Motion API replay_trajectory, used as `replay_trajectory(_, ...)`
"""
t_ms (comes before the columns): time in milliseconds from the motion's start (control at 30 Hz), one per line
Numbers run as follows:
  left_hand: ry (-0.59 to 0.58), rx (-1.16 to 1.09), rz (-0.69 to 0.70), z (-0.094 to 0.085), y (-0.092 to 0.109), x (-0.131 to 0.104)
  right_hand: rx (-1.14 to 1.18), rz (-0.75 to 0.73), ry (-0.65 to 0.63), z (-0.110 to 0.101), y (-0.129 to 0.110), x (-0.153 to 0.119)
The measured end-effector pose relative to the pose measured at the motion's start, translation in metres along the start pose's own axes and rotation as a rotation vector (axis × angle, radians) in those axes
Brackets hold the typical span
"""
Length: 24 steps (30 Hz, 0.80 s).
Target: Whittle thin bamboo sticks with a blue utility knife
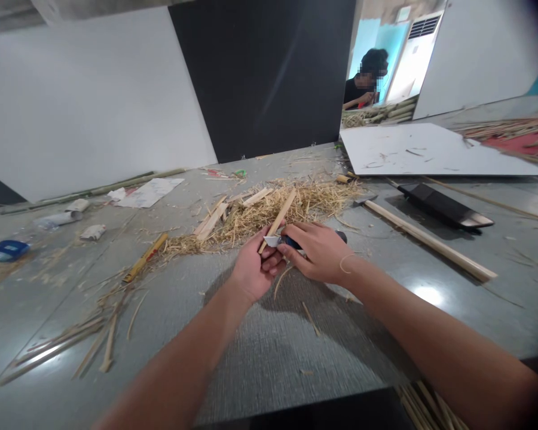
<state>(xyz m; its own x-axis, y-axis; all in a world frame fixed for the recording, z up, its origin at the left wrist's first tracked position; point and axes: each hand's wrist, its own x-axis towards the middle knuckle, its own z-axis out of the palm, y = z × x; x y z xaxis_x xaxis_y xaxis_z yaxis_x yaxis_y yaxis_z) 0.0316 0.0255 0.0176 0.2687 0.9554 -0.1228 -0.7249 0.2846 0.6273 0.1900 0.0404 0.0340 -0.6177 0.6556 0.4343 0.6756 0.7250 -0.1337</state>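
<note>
My left hand (256,263) is closed round the lower part of a flat wooden strip (283,210), which slants up and away to the right. In my right hand (314,248) is a dark-handled knife (272,240), its short pale blade lying against the strip just above my left fingers. The fingers of my right hand wrap round the handle, and its dark end shows past the hand. A thin curled shaving (350,263) rests by my right wrist. Behind both hands lies a heap of straw-like shavings (314,203) with flat wooden pieces (213,220) on its left side.
On the grey table (161,370) lie a yellow cutter (146,258), loose strips (63,340), a long wooden rod (430,239), a black case (446,206) and a blue object (6,251). A white board (394,149) is at the back right. Beyond a partition, a person (367,80) leans forward.
</note>
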Motion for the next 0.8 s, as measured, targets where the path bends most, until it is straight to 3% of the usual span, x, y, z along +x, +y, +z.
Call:
replay_trajectory(267,0.053,-0.062,-0.069,0.0053,0.0015,-0.0027,-0.052,0.05,-0.041,0.0016,-0.0019,-0.0024)
replay_trajectory(633,-0.039,-0.09,-0.073,0.0086,0.0063,-0.0036,-0.163,0.106,-0.033,-0.0021,0.0014,-0.0015)
replay_trajectory(800,0.016,-0.099,-0.113,0.0102,0.0099,-0.0026,-0.226,0.115,-0.018,-0.0042,0.0066,-0.0003)
